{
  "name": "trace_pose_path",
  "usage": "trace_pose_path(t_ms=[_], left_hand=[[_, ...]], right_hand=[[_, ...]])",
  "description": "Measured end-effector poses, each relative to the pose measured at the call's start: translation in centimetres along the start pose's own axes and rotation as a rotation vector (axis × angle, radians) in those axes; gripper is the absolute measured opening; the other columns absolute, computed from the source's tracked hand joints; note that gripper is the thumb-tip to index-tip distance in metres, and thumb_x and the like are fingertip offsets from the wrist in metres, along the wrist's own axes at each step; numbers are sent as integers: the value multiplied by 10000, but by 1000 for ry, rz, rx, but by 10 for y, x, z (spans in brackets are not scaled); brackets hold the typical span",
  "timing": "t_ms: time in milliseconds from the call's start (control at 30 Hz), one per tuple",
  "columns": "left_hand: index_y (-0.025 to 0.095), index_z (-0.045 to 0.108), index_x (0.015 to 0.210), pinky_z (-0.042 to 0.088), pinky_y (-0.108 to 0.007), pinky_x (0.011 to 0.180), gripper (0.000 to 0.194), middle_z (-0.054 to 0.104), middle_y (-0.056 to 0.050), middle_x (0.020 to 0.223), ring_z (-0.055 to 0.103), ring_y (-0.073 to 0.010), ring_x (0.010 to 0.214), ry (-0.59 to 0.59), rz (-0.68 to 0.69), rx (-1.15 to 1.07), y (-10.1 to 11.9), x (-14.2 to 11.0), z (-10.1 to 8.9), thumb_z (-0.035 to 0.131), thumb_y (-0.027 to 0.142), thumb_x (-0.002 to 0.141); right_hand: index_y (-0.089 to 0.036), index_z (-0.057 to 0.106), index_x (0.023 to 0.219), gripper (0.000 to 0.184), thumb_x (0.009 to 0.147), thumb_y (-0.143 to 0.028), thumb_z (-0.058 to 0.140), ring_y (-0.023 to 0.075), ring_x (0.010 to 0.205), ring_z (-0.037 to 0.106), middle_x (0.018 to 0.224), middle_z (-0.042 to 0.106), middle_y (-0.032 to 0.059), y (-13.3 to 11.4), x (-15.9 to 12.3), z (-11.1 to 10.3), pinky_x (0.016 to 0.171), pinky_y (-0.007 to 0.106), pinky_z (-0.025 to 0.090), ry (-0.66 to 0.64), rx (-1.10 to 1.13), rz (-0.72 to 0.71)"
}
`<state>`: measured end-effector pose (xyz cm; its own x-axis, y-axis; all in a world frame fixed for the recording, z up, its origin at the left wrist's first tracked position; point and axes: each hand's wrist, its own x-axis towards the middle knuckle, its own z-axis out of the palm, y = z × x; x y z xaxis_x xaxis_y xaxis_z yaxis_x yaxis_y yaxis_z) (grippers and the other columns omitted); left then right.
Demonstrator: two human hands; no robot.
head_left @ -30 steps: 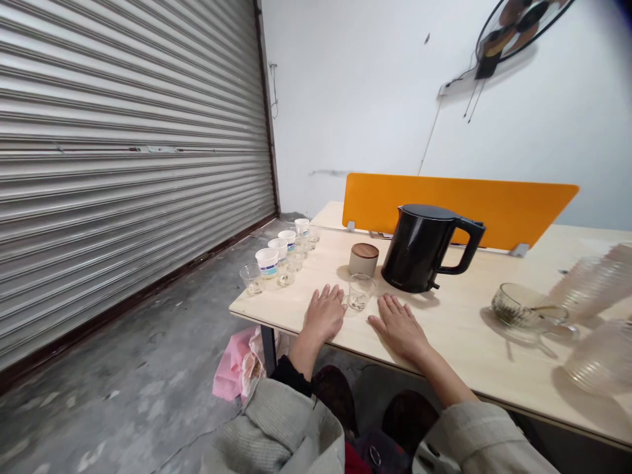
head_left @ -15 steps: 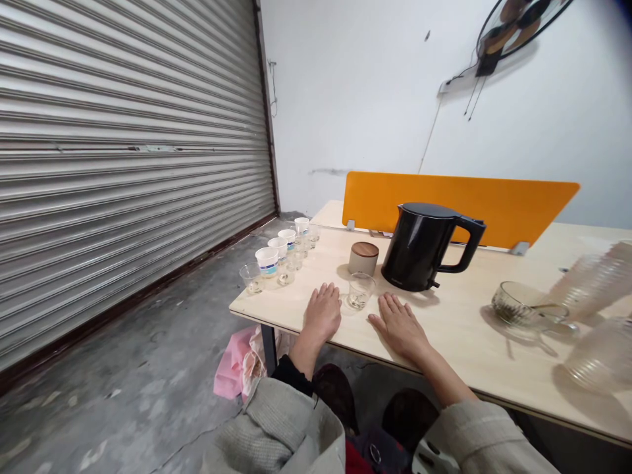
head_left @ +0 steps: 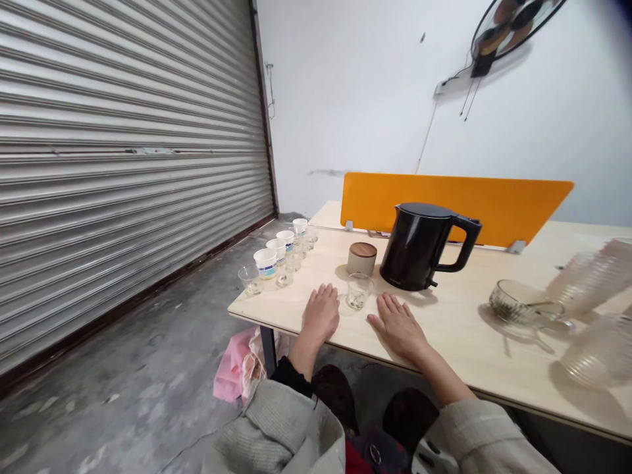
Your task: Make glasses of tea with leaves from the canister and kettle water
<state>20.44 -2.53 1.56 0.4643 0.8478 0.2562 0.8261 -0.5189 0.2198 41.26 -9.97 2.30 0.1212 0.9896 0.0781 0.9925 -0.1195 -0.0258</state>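
My left hand (head_left: 320,314) lies flat on the pale wooden table (head_left: 444,329), close to its front edge, with nothing in it. To the right my right hand (head_left: 399,324) rests palm down too, its thumb held apart from the fingers. Between the two hands stands a clear plastic cup (head_left: 359,291) with some dark bits at its bottom; neither hand touches it. Just behind the cup is a small grey canister (head_left: 361,261) with a wooden lid. A black electric kettle (head_left: 416,249) stands beyond my right hand, handle to the right.
Several white paper cups (head_left: 266,263) and clear cups (head_left: 251,280) line the table's left edge. Rightward sit a glass cup (head_left: 516,303) holding dark leaves and stacks of clear plastic cups (head_left: 600,352). An orange divider (head_left: 454,197) crosses behind the kettle. A pink bag (head_left: 234,368) lies below.
Both hands stay in place on the table. The view has shifted slightly, so the table's things sit a little further left in the picture.
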Motion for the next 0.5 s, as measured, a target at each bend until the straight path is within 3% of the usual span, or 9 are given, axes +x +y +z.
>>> trace_pose_path(t_ms=[500], left_hand=[[154, 434, 1507, 224, -459, 1259, 507, 382, -83, 1628, 284, -254, 1532, 8, 3, -5, -2, 2, 6, 264, 284, 1047]], right_hand=[[-64, 320, 1583, 728, 1011, -510, 259, 291, 1560, 156, 1672, 234, 148, -5, -4, -1, 1251, 505, 139, -12, -6, 26]])
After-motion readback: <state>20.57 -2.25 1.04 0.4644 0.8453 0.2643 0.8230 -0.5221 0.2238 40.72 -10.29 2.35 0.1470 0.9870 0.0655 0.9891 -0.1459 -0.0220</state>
